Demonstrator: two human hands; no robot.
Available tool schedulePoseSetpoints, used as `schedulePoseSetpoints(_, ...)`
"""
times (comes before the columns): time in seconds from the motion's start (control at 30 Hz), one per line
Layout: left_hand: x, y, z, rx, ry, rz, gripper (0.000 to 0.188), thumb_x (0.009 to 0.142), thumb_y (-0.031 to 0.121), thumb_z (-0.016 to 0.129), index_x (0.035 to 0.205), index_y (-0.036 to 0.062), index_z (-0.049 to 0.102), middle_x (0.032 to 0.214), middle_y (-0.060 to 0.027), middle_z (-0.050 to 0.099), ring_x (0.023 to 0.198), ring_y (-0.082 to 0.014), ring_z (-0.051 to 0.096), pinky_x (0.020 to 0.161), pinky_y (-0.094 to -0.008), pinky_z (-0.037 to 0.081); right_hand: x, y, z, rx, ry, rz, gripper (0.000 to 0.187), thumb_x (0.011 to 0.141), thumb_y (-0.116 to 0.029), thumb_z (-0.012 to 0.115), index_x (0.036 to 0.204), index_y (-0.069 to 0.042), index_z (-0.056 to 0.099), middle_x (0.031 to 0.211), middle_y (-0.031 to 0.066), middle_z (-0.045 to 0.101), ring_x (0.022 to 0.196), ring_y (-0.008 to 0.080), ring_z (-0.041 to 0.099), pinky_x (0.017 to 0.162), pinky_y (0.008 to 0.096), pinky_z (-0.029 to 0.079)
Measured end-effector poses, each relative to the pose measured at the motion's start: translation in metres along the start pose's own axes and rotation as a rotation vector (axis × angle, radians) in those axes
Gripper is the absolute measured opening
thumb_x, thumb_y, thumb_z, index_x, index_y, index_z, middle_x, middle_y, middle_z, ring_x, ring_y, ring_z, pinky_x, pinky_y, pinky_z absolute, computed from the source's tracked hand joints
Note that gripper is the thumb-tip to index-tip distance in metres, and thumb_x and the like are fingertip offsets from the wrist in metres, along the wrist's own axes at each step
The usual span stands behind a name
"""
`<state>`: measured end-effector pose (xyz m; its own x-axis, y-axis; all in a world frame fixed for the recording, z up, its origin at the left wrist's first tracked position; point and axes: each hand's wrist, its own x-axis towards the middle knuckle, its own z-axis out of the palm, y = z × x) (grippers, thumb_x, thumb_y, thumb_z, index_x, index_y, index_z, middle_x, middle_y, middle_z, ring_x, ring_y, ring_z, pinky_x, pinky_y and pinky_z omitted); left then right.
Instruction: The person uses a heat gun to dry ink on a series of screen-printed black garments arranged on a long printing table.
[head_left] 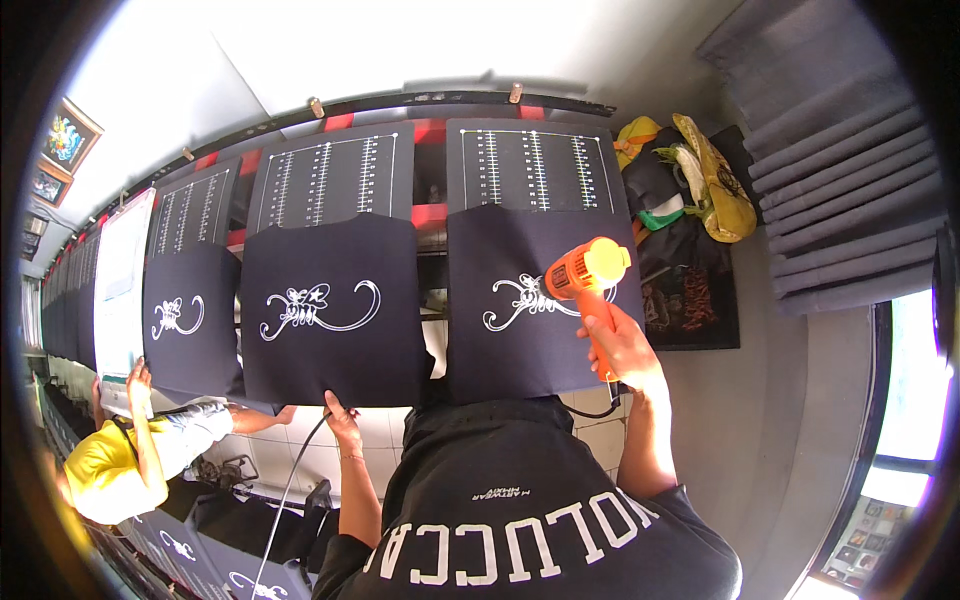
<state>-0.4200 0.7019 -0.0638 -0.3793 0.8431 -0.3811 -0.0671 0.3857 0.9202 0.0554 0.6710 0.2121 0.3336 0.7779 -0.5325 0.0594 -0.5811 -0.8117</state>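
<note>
In my right hand [622, 350] is an orange heat gun [592, 270], fingers wrapped round its handle. Its nozzle points at the white line print on the right-hand black fabric panel [520, 350], partly covering the print. My left hand [342, 418] is at the near edge of the middle black fabric panel [335, 360], closed around a thin dark cord [300, 455] that hangs down from it. Both panels lie flat over dark printing boards [530, 170] marked with white scales. Another printed panel [190, 330] lies farther left.
A person in yellow [115, 470] works at the left, hands on a white-framed screen [122, 290]. A dark rail [400, 103] runs behind the boards. Bags and cloths [690, 180] hang at the right, beside a grey curtain [850, 160]. More printed panels [190, 545] lie lower left.
</note>
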Motion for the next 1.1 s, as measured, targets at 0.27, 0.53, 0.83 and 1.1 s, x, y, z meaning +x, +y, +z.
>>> schedulePoseSetpoints(0.27, 0.008, -0.01, -0.011, 0.031, -0.001, -0.043, 0.07, 0.09, 0.075, 0.053, 0.087, 0.005, 0.062, 0.063, 0.0006, 0.053, 0.051, -0.0098, 0.049, 0.046, -0.0267, 0.043, -0.011, 0.004, -0.004, -0.012, -0.052, 0.013, 0.038, 0.099, -0.03, 0.059, 0.12, 0.001, 0.055, 0.09, 0.0045, 0.063, 0.06, 0.0088, 0.057, 0.05, 0.0261, 0.049)
schedulePoseSetpoints(0.53, 0.005, -0.004, -0.005, -0.005, 0.026, -0.059, 0.068, 0.089, 0.073, 0.057, 0.082, 0.0059, 0.06, 0.061, 0.0004, 0.052, 0.05, -0.0102, 0.049, 0.047, -0.0265, 0.042, -0.023, 0.004, -0.017, -0.087, -0.108, 0.104, 0.039, 0.102, -0.028, 0.055, 0.129, 0.001, 0.052, 0.097, 0.0066, 0.064, 0.063, 0.0081, 0.056, 0.055, 0.0253, 0.051)
schedulePoseSetpoints(0.83, 0.002, -0.003, -0.007, 0.011, 0.017, -0.073, 0.067, 0.09, 0.074, 0.056, 0.076, 0.0084, 0.059, 0.059, 0.0011, 0.051, 0.05, -0.0103, 0.049, 0.047, -0.0259, 0.042, -0.024, 0.005, -0.014, -0.054, -0.129, 0.047, 0.039, 0.102, -0.027, 0.056, 0.128, 0.001, 0.052, 0.095, 0.0057, 0.063, 0.063, 0.0085, 0.056, 0.056, 0.0254, 0.051)
schedulePoseSetpoints(1.1, 0.0, -0.001, -0.004, -0.01, 0.011, -0.06, 0.066, 0.09, 0.072, 0.056, 0.08, 0.0073, 0.061, 0.06, 0.0006, 0.052, 0.05, -0.0105, 0.049, 0.048, -0.0265, 0.043, -0.024, -0.003, -0.006, -0.032, -0.185, 0.074, 0.038, 0.102, -0.027, 0.056, 0.128, 0.001, 0.052, 0.095, 0.0058, 0.064, 0.064, 0.0085, 0.057, 0.057, 0.0253, 0.051)
